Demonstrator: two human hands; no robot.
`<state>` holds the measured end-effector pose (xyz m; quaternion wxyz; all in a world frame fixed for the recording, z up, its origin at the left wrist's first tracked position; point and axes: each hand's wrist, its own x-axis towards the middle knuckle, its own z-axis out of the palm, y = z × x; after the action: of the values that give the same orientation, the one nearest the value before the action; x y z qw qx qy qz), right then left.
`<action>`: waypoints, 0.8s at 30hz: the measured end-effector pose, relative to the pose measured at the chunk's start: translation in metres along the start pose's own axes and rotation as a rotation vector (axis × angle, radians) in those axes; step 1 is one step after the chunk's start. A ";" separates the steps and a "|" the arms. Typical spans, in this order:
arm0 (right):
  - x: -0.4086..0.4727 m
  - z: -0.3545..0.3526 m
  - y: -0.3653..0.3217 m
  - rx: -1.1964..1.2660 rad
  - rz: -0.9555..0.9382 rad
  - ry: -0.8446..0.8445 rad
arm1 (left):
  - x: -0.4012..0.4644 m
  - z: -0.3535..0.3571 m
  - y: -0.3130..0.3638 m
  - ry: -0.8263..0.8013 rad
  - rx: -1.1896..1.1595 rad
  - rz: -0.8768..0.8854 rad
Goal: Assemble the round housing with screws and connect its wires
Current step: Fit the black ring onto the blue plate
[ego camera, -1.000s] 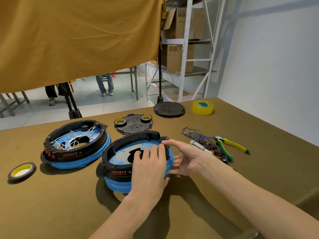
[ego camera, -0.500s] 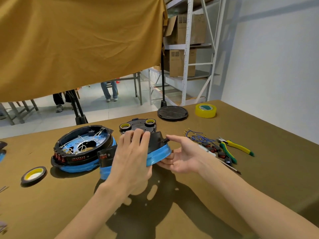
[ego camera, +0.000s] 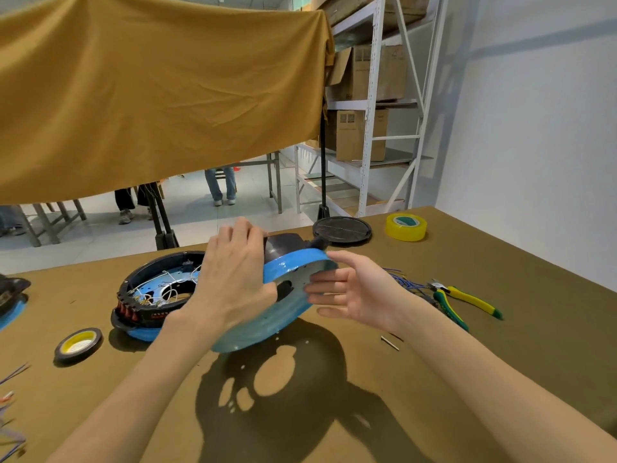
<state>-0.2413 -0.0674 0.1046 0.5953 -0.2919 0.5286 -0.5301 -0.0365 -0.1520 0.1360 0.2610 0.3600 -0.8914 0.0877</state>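
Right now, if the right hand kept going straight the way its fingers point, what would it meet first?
The right hand points left, fingertips at the tilted housing's blue underside. It would press that first; contact may already exist, depth is unclear.

The round housing, flat on the counter a second ago, now tilts steeply with its blue underside facing the camera. The left hand grips its upper edge, and the right hand has opened, fingertips on the underside.
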 end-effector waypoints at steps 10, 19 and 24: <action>0.015 -0.052 0.015 -0.787 -0.503 0.540 | 0.012 0.020 -0.032 -0.074 -0.713 -0.492; 0.023 -0.060 0.028 -0.581 -0.201 0.177 | -0.014 0.036 -0.030 -0.330 -1.149 -0.882; 0.021 -0.077 0.036 -0.652 -0.063 0.306 | -0.031 0.063 -0.015 -0.493 -1.117 -0.875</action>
<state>-0.3044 -0.0611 0.0449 0.3682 -0.3999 0.7436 -0.3893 -0.0330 -0.1658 0.0656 0.2087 0.5047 -0.6113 -0.5727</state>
